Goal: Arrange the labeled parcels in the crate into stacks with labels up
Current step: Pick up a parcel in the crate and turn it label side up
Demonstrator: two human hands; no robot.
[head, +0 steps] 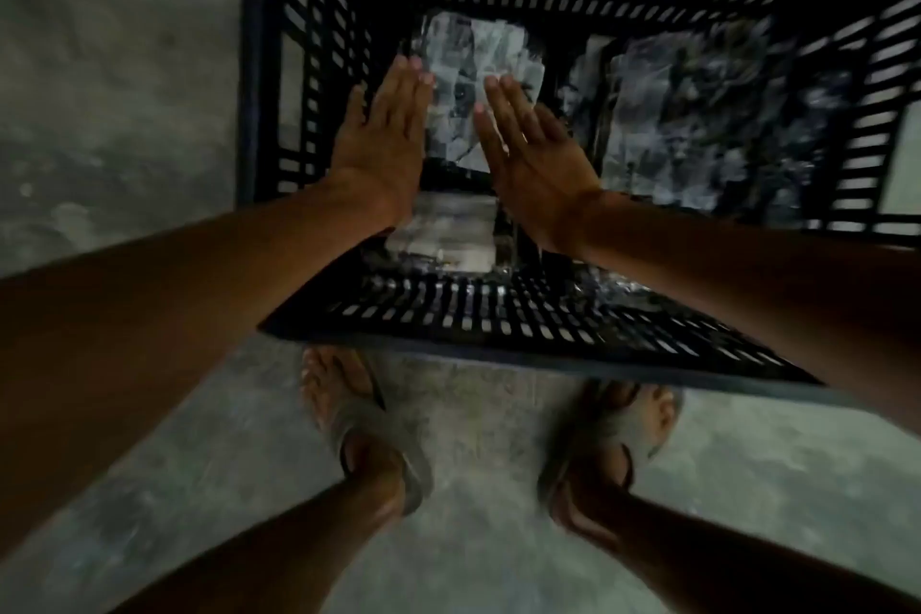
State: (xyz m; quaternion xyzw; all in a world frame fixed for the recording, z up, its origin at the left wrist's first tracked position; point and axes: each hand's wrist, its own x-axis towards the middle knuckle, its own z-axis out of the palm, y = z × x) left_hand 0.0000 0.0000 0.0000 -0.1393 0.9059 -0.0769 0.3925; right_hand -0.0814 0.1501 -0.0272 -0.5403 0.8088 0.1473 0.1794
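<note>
A tall black slotted plastic crate (pixel 498 314) stands on the floor in front of me. Inside on the left lies a parcel (pixel 468 65) with a pale label facing up. A darker, shiny wrapped parcel (pixel 697 115) lies on the right side of the crate. My left hand (pixel 383 135) and my right hand (pixel 533 155) reach down into the crate with flat, straight fingers. They flank the left parcel, one on each side, palms turned toward each other. Whether the palms touch the parcel's sides is unclear in the dim, blurred picture.
The crate sits on a grey concrete floor (pixel 124 90). My two feet in sandals (pixel 374 429) stand just in front of the crate's near wall. Another pale wrapped parcel (pixel 448 234) shows low in the crate, between my wrists.
</note>
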